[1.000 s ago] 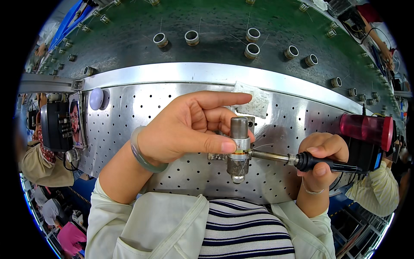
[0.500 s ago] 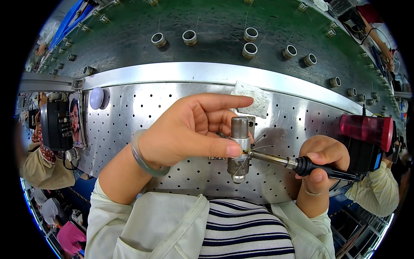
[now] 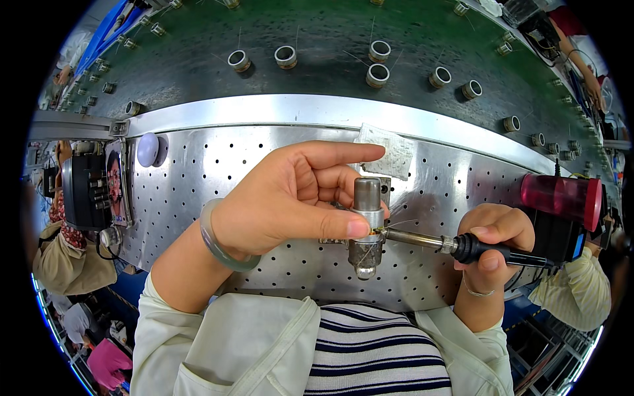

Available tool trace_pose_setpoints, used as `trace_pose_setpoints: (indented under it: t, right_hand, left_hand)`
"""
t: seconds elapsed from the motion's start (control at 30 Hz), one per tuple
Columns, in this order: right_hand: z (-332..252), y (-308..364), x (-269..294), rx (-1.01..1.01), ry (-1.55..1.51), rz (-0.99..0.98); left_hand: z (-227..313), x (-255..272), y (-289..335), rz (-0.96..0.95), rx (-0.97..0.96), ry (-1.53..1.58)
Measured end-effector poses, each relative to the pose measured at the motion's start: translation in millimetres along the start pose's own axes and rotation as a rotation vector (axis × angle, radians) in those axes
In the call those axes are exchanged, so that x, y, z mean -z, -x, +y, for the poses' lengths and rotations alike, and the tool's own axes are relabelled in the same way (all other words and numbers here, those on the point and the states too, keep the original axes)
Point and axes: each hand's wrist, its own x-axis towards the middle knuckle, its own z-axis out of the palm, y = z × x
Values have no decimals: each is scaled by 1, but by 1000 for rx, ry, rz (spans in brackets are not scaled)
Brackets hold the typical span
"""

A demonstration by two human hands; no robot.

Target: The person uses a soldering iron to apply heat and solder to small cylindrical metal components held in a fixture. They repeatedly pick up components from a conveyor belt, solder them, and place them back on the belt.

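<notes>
In front of me a metal post [image 3: 367, 193] with a rounded lower end [image 3: 364, 270] carries a silver ring [image 3: 375, 216] around its middle. A thin wire sticks out to the ring's right. My left hand [image 3: 297, 195] grips the ring, its thumb pressed on the front, the index finger stretched out above and the other fingers partly hidden behind. From the right, my right hand [image 3: 496, 239] holds a soldering iron [image 3: 422, 239] by its black handle. The iron's tip is at the ring's right side, close to my left thumb; whether it touches cannot be made out.
A perforated metal plate [image 3: 191, 191] lies under my hands, with a whitish pad [image 3: 389, 153] on it. Beyond its rail, a green belt [image 3: 198, 82] bears several metal rings [image 3: 285, 57]. A purple ball-like object [image 3: 148, 150] stands left, a red cylinder [image 3: 561, 198] right. Other people sit at both sides.
The rings on the belt have shifted slightly left. The soldering iron and my right hand have moved a touch to the right. My left hand has hardly moved and keeps its grip.
</notes>
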Motion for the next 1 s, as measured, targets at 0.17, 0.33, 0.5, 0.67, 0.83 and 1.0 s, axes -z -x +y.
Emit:
trace_pose_setpoints:
  t: [0.17, 0.33, 0.5, 0.67, 0.83, 1.0]
  right_hand:
    - [0, 0, 0, 25, 29, -11]
    - [-1, 0, -1, 1, 0, 28]
    - [-1, 0, 0, 12, 20, 8]
    - [-2, 3, 2, 2, 32, 96]
    - [-4, -1, 1, -41, 54, 222]
    - [-2, -2, 8, -16, 32, 343]
  left_hand:
    - [1, -6, 1, 37, 10, -28]
    - [2, -8, 2, 56, 14, -22]
    - [1, -8, 1, 61, 24, -5]
    - [2, -4, -4, -14, 55, -4]
    - [-6, 12, -9, -134, -32, 122]
    - [29, 31, -20, 88, -320, -25]
